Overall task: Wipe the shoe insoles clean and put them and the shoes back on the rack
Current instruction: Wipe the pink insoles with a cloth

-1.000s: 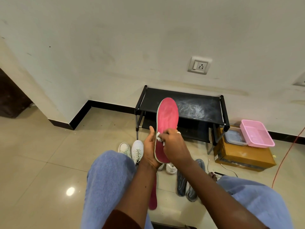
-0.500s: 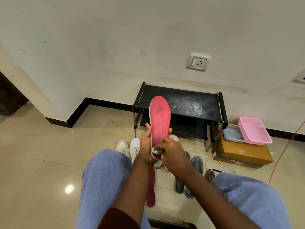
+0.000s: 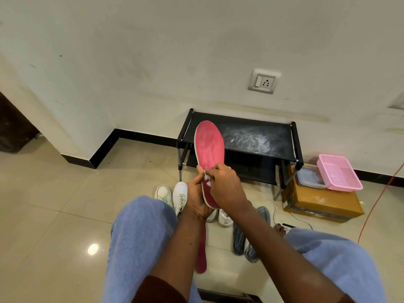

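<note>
Seated view over two blue-trousered knees toward a black two-tier shoe rack [image 3: 275, 133] that stands against the wall, its top shelf smeared with white dust. Bare tiled floor [image 3: 54, 200] lies open to the left of the rack as far as the wall corner. To the right, the rack's end post stands just beside a cardboard box [image 3: 323, 204] carrying a pink basket [image 3: 338, 176], and an orange cable [image 3: 376, 204] runs along the floor beyond it. Between knees and rack the floor holds a pair of white shoes [image 3: 172, 194], a second white pair [image 3: 223, 217] partly hidden under the hands, a pair of grey shoes [image 3: 242, 237] and a second red insole [image 3: 201, 252] lying flat. The red insole [image 3: 209, 147] is held in the air before the rack, toe end up (its upper half overlaps the top shelf in view). The left hand [image 3: 196, 200] grips its lower half from the left, thumb at the edge. The right hand [image 3: 226, 189] pinches a small white cloth [image 3: 207, 179] against the insole's red face near mid-length.
</note>
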`<action>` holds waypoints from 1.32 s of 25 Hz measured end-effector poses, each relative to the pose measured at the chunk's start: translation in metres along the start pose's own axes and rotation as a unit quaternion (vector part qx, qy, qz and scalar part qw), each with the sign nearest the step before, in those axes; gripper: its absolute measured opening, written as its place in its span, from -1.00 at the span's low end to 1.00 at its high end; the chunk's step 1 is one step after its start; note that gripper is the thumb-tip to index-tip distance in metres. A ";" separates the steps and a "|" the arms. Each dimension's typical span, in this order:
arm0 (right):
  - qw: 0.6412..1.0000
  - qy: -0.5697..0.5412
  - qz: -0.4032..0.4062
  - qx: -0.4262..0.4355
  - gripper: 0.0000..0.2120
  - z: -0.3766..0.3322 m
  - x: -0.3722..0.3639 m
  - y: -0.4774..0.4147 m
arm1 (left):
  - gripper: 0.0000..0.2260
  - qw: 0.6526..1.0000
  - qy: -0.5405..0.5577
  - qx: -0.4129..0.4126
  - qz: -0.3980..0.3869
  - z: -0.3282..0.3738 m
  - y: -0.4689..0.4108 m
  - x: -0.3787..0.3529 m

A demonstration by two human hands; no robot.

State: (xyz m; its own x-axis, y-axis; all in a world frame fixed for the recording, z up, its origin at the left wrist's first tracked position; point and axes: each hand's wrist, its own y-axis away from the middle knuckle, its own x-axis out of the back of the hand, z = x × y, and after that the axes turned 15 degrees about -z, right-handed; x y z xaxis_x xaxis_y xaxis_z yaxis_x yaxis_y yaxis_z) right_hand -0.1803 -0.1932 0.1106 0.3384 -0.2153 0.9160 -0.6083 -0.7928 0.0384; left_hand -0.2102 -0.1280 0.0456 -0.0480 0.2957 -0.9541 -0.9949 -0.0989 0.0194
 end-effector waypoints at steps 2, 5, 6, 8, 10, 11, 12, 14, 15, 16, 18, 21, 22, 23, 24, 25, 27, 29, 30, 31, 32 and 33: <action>1.000 -0.008 -0.027 0.006 -0.70 0.002 -0.005 0.010 | -0.48 0.999 -0.004 0.020 0.036 0.003 -0.001 0.004; 0.996 -0.036 -0.067 0.037 -0.73 0.004 -0.008 0.029 | -0.47 0.997 -0.002 0.028 0.069 0.007 0.000 0.004; 0.995 -0.042 -0.073 0.059 -0.72 0.009 -0.010 0.034 | -0.48 0.997 -0.007 0.031 0.073 0.009 0.000 0.004; 0.991 -0.052 -0.093 0.084 -0.69 0.017 -0.011 0.038 | -0.51 0.997 -0.017 0.030 0.075 0.011 0.000 0.002; 0.991 -0.056 -0.082 0.086 -0.70 0.021 -0.009 0.036 | -0.51 0.997 -0.014 0.030 0.066 0.010 -0.001 0.002; 0.993 -0.063 -0.056 0.080 -0.74 0.022 -0.008 0.032 | -0.49 0.998 -0.010 0.033 0.058 0.008 -0.001 0.000; 0.995 -0.071 -0.026 0.071 -0.77 0.022 -0.007 0.028 | -0.47 0.998 -0.006 0.037 0.047 0.005 -0.001 -0.001; 0.994 -0.082 0.020 0.070 -0.76 0.018 -0.008 0.022 | -0.48 0.999 -0.001 0.050 0.021 0.002 0.000 0.000; 0.992 -0.083 0.030 0.092 -0.76 0.016 -0.010 0.023 | -0.48 0.998 0.009 0.057 0.012 0.002 0.001 0.000; 0.989 -0.082 0.031 0.117 -0.77 0.015 -0.013 0.027 | -0.47 0.998 0.019 0.061 0.012 0.004 0.001 0.000; 0.985 -0.067 0.024 0.155 -0.79 0.019 -0.019 0.039 | -0.47 0.998 0.031 0.055 0.028 0.007 0.001 0.003; 0.985 -0.036 0.037 0.167 -0.72 0.032 -0.023 0.049 | -0.45 0.997 0.044 0.044 0.053 0.006 0.000 0.005; 0.985 -0.031 0.042 0.167 -0.73 0.035 -0.022 0.048 | -0.44 0.996 0.048 0.044 0.056 0.005 0.000 0.004; 0.984 -0.021 0.047 0.168 -0.77 0.038 -0.020 0.044 | -0.43 0.996 0.053 0.048 0.054 0.004 0.000 0.003; 0.985 -0.006 0.053 0.167 -0.82 0.039 -0.018 0.040 | -0.42 0.996 0.051 0.054 0.049 0.003 0.000 0.001; 0.985 0.009 0.057 0.161 -0.87 0.039 -0.015 0.035 | -0.41 0.997 0.044 0.059 0.039 0.003 0.001 -0.001; 0.989 0.026 0.072 0.125 -0.91 0.037 -0.011 0.024 | -0.43 0.998 0.004 0.060 0.020 0.002 0.002 -0.005; 0.994 0.012 0.085 0.067 -0.86 0.032 -0.013 0.018 | -0.51 0.998 -0.034 0.059 0.016 0.000 0.003 -0.009; 0.994 -0.006 0.093 0.049 -0.83 0.029 -0.015 0.018 | -0.53 0.997 -0.045 0.057 0.019 -0.001 0.003 -0.011; 0.994 -0.024 0.099 0.043 -0.81 0.026 -0.019 0.021 | -0.52 0.997 -0.046 0.050 0.025 -0.003 0.003 -0.011; 0.993 -0.034 0.103 0.046 -0.80 0.022 -0.022 0.025 | -0.51 0.998 -0.035 0.039 0.031 -0.004 0.003 -0.010; 0.993 -0.036 0.103 0.053 -0.78 0.020 -0.026 0.030 | -0.50 0.999 -0.018 0.024 0.039 -0.003 0.003 -0.008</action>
State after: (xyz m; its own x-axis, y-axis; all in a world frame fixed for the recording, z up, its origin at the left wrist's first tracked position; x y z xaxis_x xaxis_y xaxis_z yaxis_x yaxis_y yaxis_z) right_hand -0.1935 -0.2229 0.0804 0.2671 -0.4164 0.8690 -0.5919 -0.7826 -0.1931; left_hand -0.2120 -0.1334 0.0520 -0.1269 0.3231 -0.9378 -0.9912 -0.0770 0.1076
